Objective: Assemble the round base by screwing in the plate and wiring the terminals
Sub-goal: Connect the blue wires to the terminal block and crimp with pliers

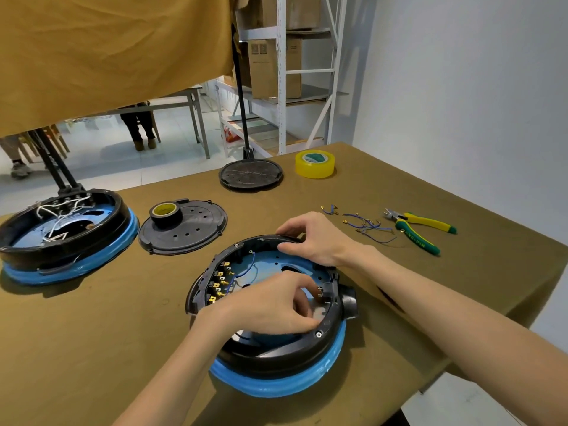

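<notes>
A round base (276, 361) with a black ring and blue wrapped rim lies open on the table in front of me. Gold terminals (218, 284) line its inner left side, and blue wires (246, 270) run from them. My left hand (276, 305) reaches inside the base, its fingers curled near a small terminal at the inner right side; what they pinch is hidden. My right hand (313, 238) grips the base's far rim. A black perforated plate (190, 232) lies to the left of the base.
A second base (61, 238) with white wires sits far left. A dark tape roll (166, 213) stands on the plate. Another black disc (250, 174) and yellow tape (315, 163) lie farther back. Loose blue wires (365, 226) and green-yellow cutters (421, 229) lie right, near the table edge.
</notes>
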{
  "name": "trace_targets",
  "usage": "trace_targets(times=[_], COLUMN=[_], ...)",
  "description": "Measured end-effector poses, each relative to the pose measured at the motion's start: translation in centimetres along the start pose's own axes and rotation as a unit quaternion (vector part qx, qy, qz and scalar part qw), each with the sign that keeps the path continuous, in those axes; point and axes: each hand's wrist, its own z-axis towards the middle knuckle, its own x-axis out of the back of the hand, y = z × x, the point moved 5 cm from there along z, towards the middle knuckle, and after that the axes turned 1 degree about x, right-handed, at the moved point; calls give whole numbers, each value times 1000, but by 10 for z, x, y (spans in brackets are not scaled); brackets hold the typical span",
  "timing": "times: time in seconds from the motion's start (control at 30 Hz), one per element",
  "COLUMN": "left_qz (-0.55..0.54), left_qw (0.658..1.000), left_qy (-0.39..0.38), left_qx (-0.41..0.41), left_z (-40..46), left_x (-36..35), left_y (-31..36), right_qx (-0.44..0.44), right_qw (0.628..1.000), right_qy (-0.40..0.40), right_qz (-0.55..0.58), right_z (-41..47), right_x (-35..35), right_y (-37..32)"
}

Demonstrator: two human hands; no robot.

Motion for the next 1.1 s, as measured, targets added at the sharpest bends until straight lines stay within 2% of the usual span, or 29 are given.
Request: trace_targets(times=[0.07,0.13,0.27,0.4,0.57,0.67,0.8,0.93,1.0,1.1], left_qz=[20,35,-12,-13,-46,-104,-103,-27,20,28], left_qw=[1000,998,993,987,988,977,958,980,981,979], left_qy=[5,42,109,150,131,176,261,196,192,200], left_qx=[-10,-12,-39,-54,-63,-66,-61,-15,-8,-5], left_z=[1,-2,-12,-13,-7,-9,-14,-15,-14,-9], left_x=[0,9,33,35,25,31,40,37,34,27], left_y=[0,-4,-13,-18,-16,-13,-11,-15,-15,-11], right_qx=[0,-3,-16,-66,-119,-111,-95,-84,-81,-84], right_qw=[1000,1000,999,991,989,990,994,996,996,995], right_qy=[5,12,9,32,38,83,59,37,36,46], right_qz=[-11,-18,-35,-114,-75,-31,-14,11,19,27], right_z=[0,-1,-4,-22,-65,-66,-43,-24,-20,-19], right_x=[0,0,0,7,-2,5,8,6,5,3], right_y=[2,5,2,-1,6,8,15,20,23,26])
